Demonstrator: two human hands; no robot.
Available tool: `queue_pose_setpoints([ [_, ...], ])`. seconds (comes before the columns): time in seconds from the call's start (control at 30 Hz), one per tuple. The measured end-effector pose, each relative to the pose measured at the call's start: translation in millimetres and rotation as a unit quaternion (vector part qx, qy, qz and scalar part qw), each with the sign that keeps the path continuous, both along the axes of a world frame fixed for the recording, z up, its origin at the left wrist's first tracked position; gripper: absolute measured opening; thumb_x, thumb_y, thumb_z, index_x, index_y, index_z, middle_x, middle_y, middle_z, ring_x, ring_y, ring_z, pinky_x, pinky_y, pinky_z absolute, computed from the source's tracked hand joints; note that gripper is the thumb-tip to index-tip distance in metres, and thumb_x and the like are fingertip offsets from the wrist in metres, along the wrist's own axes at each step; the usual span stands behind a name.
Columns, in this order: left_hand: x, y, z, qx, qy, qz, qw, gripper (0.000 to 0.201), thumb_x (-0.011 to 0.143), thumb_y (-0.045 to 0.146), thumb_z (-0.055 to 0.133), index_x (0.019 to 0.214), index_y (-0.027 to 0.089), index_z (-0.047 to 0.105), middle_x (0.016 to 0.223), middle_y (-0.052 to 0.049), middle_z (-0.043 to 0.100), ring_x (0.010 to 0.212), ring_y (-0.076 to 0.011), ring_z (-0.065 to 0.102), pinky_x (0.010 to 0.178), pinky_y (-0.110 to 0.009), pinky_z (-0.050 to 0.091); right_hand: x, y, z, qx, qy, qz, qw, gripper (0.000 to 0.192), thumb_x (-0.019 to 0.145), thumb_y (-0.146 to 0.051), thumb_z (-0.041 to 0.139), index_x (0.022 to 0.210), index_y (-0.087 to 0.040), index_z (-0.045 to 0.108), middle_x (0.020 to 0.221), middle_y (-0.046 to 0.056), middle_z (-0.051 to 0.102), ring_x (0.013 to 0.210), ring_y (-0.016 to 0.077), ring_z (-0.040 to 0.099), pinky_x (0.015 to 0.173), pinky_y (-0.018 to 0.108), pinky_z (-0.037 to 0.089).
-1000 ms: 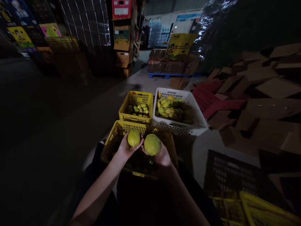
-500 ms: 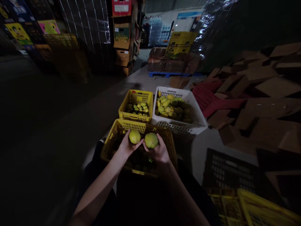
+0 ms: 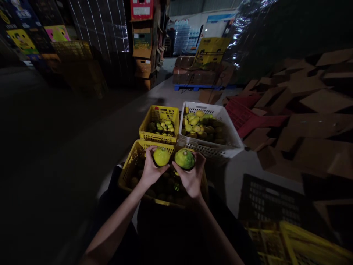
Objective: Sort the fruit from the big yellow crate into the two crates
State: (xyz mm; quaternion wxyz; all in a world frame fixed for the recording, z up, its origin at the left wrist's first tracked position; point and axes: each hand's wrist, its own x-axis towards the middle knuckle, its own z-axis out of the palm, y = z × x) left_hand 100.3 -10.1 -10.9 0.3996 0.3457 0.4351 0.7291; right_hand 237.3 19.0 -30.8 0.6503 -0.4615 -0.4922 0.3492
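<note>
Over on my right a heap of flattened and torn cardboard [image 3: 311,129] spreads across the floor, its brown faces plain as far as I can make out in this gloom. At the back rises a dark stack bound in shiny wrap [image 3: 102,40], and beside it a column of cartons [image 3: 142,68]; the red one on top [image 3: 142,4] carries a white label [image 3: 141,11], too small to read from here. Far left, a blue carton [image 3: 20,9] shows a pale emblem I can't decipher. Beyond the crates, yellow cartons [image 3: 212,46] with dark, blurred print sit among brown packages above a blue pallet [image 3: 187,87].

Nearer, a white crate [image 3: 234,138] holds a pile of yellow and greenish fruit [image 3: 195,121]. The front yellow crate [image 3: 129,163] stands between the person's legs, its contents mostly in shadow; the rear yellow crate [image 3: 158,137], just beyond it, holds smaller-looking green fruit [image 3: 167,125] and bears a red mark [image 3: 156,108] on its rim.

Above the front crate, the left hand [image 3: 150,173] has its fingers curled around a yellow-green fruit [image 3: 161,156], thumb underneath. The right hand [image 3: 192,180] likewise grips a greener, dark-blotched fruit [image 3: 185,159] between thumb and fingers. The two fruits are close together but apart, stem ends showing.
</note>
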Motion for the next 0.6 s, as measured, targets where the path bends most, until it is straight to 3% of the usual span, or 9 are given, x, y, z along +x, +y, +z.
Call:
queue_pose_setpoints([
  [0.2, 1, -2, 0.1, -0.004, -0.024, 0.003, 1.000, 0.061, 0.046, -0.006, 0.079, 0.097, 0.020, 0.061, 0.107, -0.004, 0.058, 0.120, -0.0225, 0.046, 0.104, -0.025, 0.032, -3, -4, 6.8, 0.042, 0.048, -0.003, 0.998, 0.064, 0.046, -0.012, 0.084, 0.103, -0.024, 0.056, 0.108, 0.002, 0.056, 0.104, 0.0196, 0.054, 0.101, 0.032, 0.040],
  [0.3, -1, -1, -3.9, -0.007, -0.021, -0.004, 1.000, 0.064, 0.044, -0.003, 0.082, 0.100, 0.022, 0.062, 0.111, -0.002, 0.058, 0.122, -0.0215, 0.046, 0.102, -0.023, 0.035, -1, -3, 7.6, 0.024, 0.061, 0.015, 0.998, 0.069, 0.046, -0.010, 0.084, 0.106, -0.025, 0.055, 0.111, 0.001, 0.056, 0.103, 0.0180, 0.055, 0.097, 0.030, 0.043],
  [0.4, -4, 1, -3.5, -0.040, -0.096, -0.046, 0.993, 0.064, 0.047, -0.002, 0.081, 0.103, 0.024, 0.062, 0.109, 0.000, 0.062, 0.114, -0.0196, 0.053, 0.095, -0.022, 0.042, 2, -1, 9.5, -0.023, 0.107, 0.071, 0.991, 0.067, 0.051, -0.011, 0.084, 0.109, -0.028, 0.055, 0.111, -0.001, 0.059, 0.099, 0.0154, 0.058, 0.091, 0.029, 0.047],
  [0.47, -7, 1, -0.7, -0.086, -0.175, -0.092, 0.976, 0.060, 0.053, 0.000, 0.079, 0.106, 0.023, 0.062, 0.103, 0.000, 0.065, 0.103, -0.0185, 0.060, 0.089, -0.023, 0.048, 5, -1, 12.7, -0.074, 0.176, 0.137, 0.972, 0.059, 0.057, -0.014, 0.081, 0.108, -0.030, 0.056, 0.107, -0.002, 0.063, 0.092, 0.0143, 0.061, 0.085, 0.029, 0.050],
  [0.6, -14, 1, 4.1, -0.112, -0.293, -0.182, 0.932, 0.054, 0.071, 0.014, 0.068, 0.122, 0.023, 0.055, 0.107, -0.006, 0.067, 0.094, -0.0214, 0.067, 0.086, -0.037, 0.054, 10, 0, 20.2, -0.156, 0.324, 0.245, 0.900, 0.044, 0.066, -0.026, 0.076, 0.105, -0.031, 0.058, 0.106, -0.002, 0.067, 0.085, 0.0165, 0.066, 0.075, 0.033, 0.055],
])
